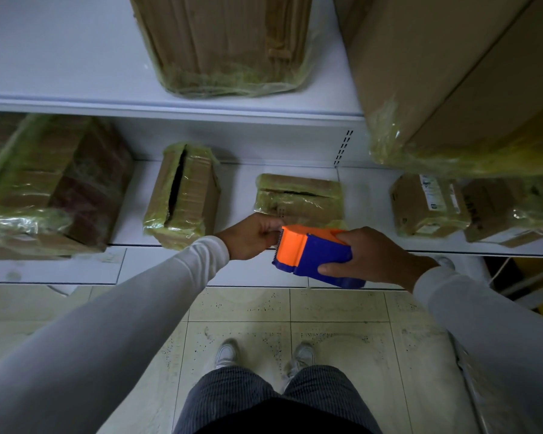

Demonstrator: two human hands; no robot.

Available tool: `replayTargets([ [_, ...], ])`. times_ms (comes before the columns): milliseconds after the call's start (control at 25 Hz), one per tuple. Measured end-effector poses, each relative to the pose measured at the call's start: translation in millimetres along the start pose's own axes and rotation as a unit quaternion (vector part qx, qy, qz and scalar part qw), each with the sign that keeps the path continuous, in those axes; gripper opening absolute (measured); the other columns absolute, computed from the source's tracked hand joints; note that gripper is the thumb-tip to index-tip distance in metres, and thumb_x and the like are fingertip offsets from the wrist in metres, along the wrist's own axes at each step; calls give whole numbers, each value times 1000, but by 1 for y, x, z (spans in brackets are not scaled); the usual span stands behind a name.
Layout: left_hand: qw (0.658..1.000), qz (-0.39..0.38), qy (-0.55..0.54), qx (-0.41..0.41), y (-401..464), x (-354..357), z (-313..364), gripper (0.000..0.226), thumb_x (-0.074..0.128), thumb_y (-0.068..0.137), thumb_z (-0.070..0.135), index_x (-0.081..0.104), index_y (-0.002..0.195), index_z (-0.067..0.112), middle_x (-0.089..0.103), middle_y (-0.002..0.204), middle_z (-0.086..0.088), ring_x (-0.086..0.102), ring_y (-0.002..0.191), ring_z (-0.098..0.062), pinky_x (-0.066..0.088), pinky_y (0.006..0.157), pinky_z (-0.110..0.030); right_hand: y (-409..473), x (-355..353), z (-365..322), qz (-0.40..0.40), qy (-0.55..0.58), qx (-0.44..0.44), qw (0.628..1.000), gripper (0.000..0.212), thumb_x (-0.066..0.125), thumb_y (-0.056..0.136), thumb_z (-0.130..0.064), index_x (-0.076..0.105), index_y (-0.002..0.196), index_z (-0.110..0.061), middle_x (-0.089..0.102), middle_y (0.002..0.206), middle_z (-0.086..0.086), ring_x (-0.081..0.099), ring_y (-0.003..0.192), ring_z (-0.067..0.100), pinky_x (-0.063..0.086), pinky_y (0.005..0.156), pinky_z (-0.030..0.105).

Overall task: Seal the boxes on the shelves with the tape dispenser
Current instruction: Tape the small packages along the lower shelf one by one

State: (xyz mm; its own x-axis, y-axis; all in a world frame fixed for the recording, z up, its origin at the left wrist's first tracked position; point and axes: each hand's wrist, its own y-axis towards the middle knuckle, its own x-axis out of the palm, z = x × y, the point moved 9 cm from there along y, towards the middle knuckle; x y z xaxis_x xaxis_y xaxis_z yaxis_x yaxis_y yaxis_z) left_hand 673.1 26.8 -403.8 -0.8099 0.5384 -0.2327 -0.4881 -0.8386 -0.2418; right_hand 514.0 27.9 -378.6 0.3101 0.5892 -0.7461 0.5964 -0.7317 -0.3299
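My right hand [370, 255] grips the dispenser [314, 255] while my left hand [251, 234] pinches at its blade (likely freeing tape) before the box [300, 197] just beyond it.

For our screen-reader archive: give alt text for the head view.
A person's right hand grips an orange-and-blue tape dispenser while the left hand pinches at its toothed end, before a white shelf holding plastic-wrapped cardboard boxes, two with open slits.

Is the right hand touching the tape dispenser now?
Touching. The head view shows the right hand gripping the tape dispenser, thumb beneath and fingers over its top.
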Motion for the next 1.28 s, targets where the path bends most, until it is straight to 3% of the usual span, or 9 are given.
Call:
replayTargets([
  [120, 995, 47, 90, -1, 0, -12, -4, 13, 47, 95, -3, 59, 92, -5, 65, 87, -11, 60, 82, -20, 51, 82, -36, 0, 1, 0, 1, -16, 2, 1000, 49, 70, 78, -57, 63, 109, -20, 72, 88, -5, 69, 78, 5, 59, 71, 24],
  [280, 979, 102, 171, 35, -1, -22, 6, 13, 47, 94, 3, 56, 84, 6, 66, 82, -7, 63, 79, -21, 53, 75, -32, 3, -12, -7, -27, 27, 8, 999, 36, 71, 81, -49, 64, 102, -20, 72, 84, -3, 69, 73, 5, 58, 68, 24],
  [400, 976, 172, 133, 30, -15, -50, 6, 16, 49, 96, 6, 57, 84, 13, 65, 76, -8, 61, 70, -11, 49, 72, -22, -4, -32, 8, -50, 41, 23, 998, 41, 73, 76, -56, 65, 88, -18, 70, 71, -1, 67, 63, 8, 50, 60, 23],
  [520, 981, 173, 88, -11, -30, -66, -6, 17, 46, 97, 1, 57, 85, 7, 62, 73, -11, 55, 59, -2, 45, 63, -12, -14, -43, 31, -44, 35, 52, 997, 54, 71, 67, -69, 65, 79, -17, 71, 68, 3, 67, 59, 12, 51, 60, 29],
  [720, 978, 201, -5, -55, -28, -64, -15, 26, 45, 92, -6, 55, 73, 8, 59, 70, -17, 54, 58, -12, 48, 65, -25, -6, -36, 32, -42, 23, 52, 998, 60, 64, 60, -73, 66, 80, -17, 71, 68, 2, 67, 59, 9, 51, 59, 25],
  [840, 975, 206, -43, -71, -27, -62, -26, 20, 53, 93, 3, 56, 74, 8, 60, 68, -14, 56, 65, -20, 49, 67, -30, -2, -37, 32, -39, 35, 61, 997, 50, 67, 64, -63, 67, 82, -16, 71, 70, 2, 68, 62, 12, 52, 61, 27],
  [960, 970, 237, -30, -53, -25, -64, -29, 22, 59, 92, 12, 51, 72, 11, 58, 63, -6, 56, 61, -15, 49, 62, -28, 3, -39, 28, -50, 55, 64, 995, 55, 67, 59, -67, 67, 82, -17, 72, 69, -1, 68, 62, 11, 50, 59, 24],
  [1080, 955, 286, -71, -35, -22, -83, -28, 21, 54, 95, 9, 49, 74, 10, 58, 64, -11, 58, 57, -14, 52, 58, -26, 12, -44, 23, -77, 75, 62, 992, 44, 69, 61, -62, 63, 75, -21, 68, 62, -9, 64, 57, 5, 45, 57, 21],
  [1280, 950, 301, -83, -30, -10, -111, -21, 21, 53, 96, 6, 45, 76, 7, 53, 61, -14, 54, 42, -13, 46, 45, -23, 21, -72, 48, -61, 107, 96, 988, 63, 73, 55, -73, 65, 70, -12, 68, 64, 7, 63, 60, 21, 41, 61, 30],
])
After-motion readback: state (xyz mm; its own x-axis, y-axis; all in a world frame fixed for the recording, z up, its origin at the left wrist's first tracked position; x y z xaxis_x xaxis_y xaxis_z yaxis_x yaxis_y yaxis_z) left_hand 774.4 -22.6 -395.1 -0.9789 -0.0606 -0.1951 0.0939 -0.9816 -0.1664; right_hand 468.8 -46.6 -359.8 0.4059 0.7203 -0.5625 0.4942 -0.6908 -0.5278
